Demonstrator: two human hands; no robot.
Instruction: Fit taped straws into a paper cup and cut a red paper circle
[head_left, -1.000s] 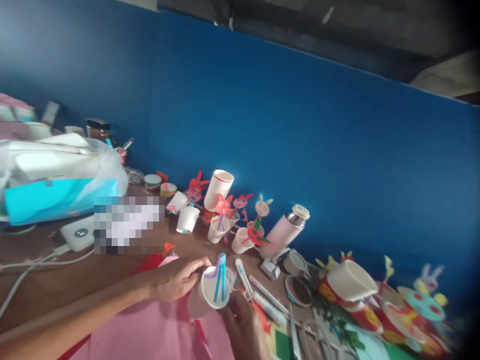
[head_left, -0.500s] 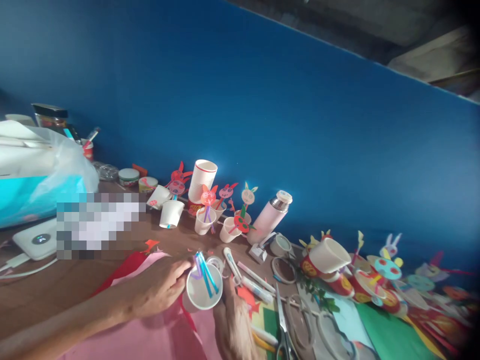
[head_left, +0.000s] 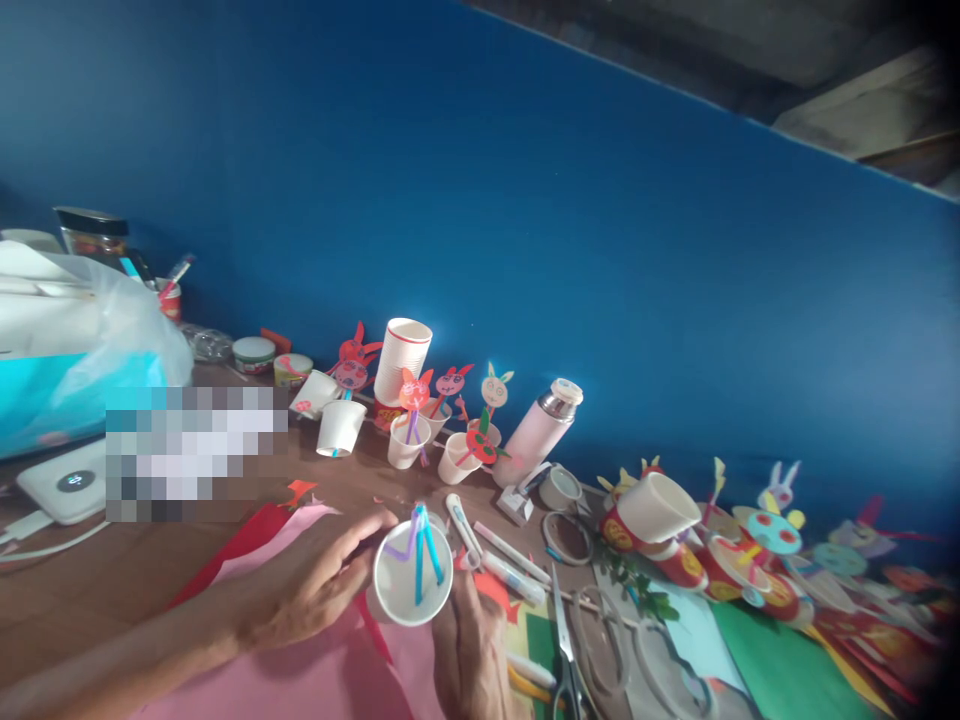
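A white paper cup [head_left: 397,597] is between my two hands, its mouth tipped toward me. Inside it stand narrow blue strips [head_left: 422,560] and a bent purple strip [head_left: 405,548], their tops reaching the far rim. My left hand [head_left: 341,570] is closed around the cup's left side, fingertips partly hidden behind it. Against the right side, my right hand [head_left: 472,640] grips with bent fingers. Below the cup lies pink paper [head_left: 300,670], with red paper [head_left: 240,545] showing at its far edge.
Scissors [head_left: 564,640], a glue stick [head_left: 514,578] and tape rolls [head_left: 564,490] lie to the right. Paper cups with animal faces [head_left: 414,392] stand behind, beside a pink thermos [head_left: 534,435]. More decorated cups [head_left: 776,533] sit far right. A white power bank [head_left: 64,485] lies left.
The cup has shifted slightly to the right, and the strips inside lean less to the left. My right hand has turned and come up closer along the cup's side.
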